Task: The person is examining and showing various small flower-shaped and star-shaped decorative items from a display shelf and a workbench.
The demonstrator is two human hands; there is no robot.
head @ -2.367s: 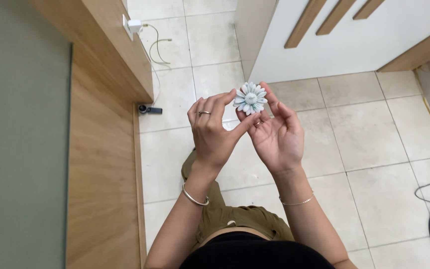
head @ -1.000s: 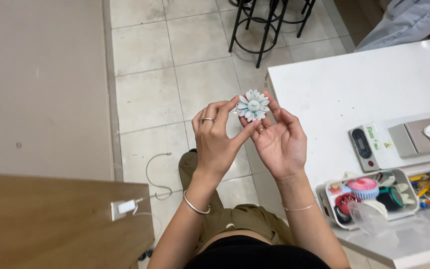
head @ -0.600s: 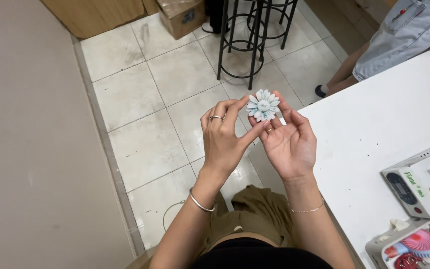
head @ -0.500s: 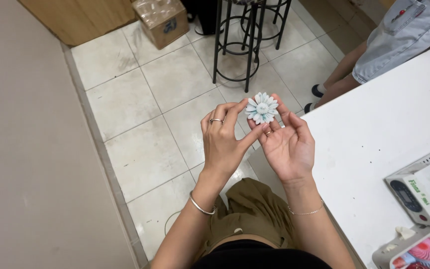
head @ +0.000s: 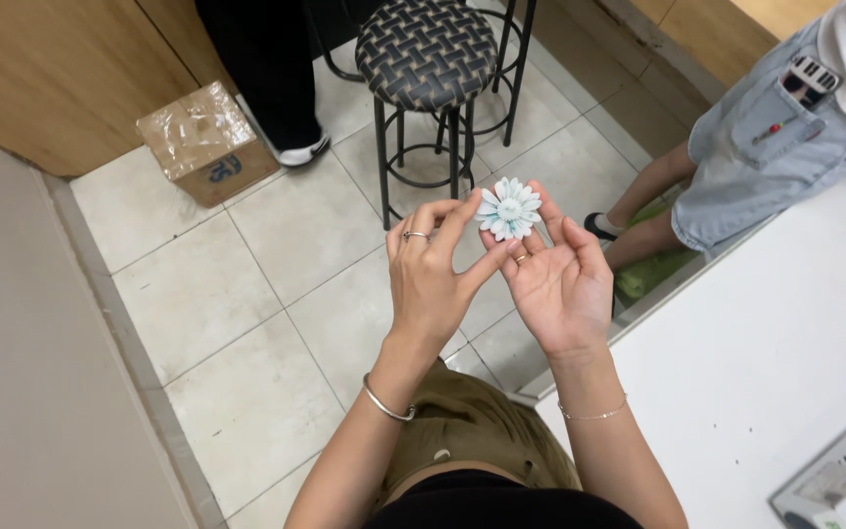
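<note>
The picture is bright and even, like a room with soft lamps up above. No strong sunbeam shows. The floor tiles [head: 247, 323] shine a little, with pale glare near the stool [head: 428, 54]. Shadows are faint and soft: a weak one lies under the stool, and a darker strip runs along the edge of the white worktop [head: 766, 343]. The worktop is very bright, almost washed out. The hands, left [head: 433, 284] and right [head: 560, 284], and the flower [head: 508, 208] look sharp and clear. Lines near the edges bend and lean outward, as a wide lens makes them. The grey wall [head: 31, 392] looks flat and a bit dim.
</note>
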